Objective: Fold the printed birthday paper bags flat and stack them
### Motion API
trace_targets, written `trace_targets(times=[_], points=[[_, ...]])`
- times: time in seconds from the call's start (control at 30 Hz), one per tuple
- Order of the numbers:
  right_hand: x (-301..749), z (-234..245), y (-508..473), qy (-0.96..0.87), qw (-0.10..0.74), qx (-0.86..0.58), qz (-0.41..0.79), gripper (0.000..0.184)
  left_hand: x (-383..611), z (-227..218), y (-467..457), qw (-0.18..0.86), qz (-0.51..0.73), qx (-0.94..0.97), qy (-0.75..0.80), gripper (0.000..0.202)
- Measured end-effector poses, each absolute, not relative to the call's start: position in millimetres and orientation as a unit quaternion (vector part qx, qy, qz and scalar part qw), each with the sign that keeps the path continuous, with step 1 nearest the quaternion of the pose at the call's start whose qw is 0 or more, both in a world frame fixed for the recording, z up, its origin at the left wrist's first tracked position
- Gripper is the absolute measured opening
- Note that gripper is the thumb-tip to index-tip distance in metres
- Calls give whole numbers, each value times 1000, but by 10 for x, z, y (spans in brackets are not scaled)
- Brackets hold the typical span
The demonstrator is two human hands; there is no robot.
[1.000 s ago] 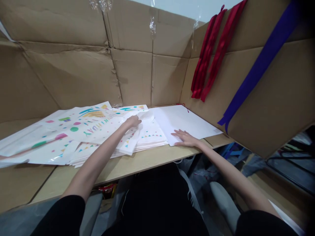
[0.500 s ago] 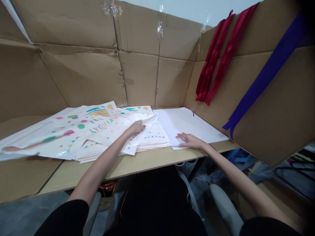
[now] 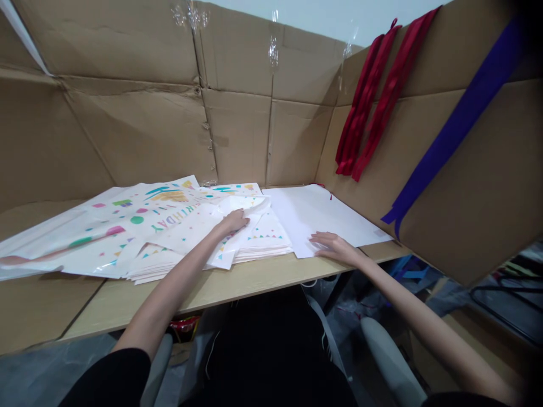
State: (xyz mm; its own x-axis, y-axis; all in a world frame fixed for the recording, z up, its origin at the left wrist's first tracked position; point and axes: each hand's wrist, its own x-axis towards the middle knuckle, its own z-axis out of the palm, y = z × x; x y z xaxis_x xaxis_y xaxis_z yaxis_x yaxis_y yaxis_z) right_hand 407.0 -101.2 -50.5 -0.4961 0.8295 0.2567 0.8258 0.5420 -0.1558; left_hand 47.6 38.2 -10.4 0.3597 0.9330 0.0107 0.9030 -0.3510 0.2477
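The left hand (image 3: 235,220) rests with its fingers curled on the lifted edge of a thin printed sheet (image 3: 186,223) atop the printed stack (image 3: 258,240), which lies along the middle of the tabletop (image 3: 237,282) near its front edge. The grip looks like a light pinch on that top sheet, though the fingertips are partly hidden by the paper. The right hand (image 3: 337,247) lies flat, fingers spread, on the near corner of a plain white sheet (image 3: 322,217) at the right end of the tabletop, close to the cardboard wall (image 3: 237,130); it holds nothing. More printed sheets (image 3: 106,226) with coloured letters and shapes fan out toward the left end. Red ribbons (image 3: 369,96) and a purple ribbon (image 3: 449,124) hang on the right-hand cardboard. By the look of it the work is early: one sheet is being peeled from a thick stack, the white sheet lies bare, and the ribbons hang untouched
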Motion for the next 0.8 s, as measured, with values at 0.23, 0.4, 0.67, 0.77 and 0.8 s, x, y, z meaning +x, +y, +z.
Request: trace_targets(times=[0.23, 0.4, 0.67, 0.77, 0.8], points=[[3881, -607, -1105, -881, 127, -433, -141, 31, 483, -115, 399, 91, 66, 822, 558, 53], [3768, -590, -990, -877, 99, -431, -185, 33, 483, -138, 417, 87, 67, 821, 560, 53], [3678, -472, -784, -814, 206, -541, -59, 33, 482, -125, 420, 86, 67, 824, 556, 55], [3725, -460, -806, -827, 208, -523, -6, 30, 480, -126, 426, 90, 68, 823, 557, 55], [3745, -467, -817, -832, 198, -519, 3, 28, 478, -129, 430, 95, 68, 821, 558, 55]])
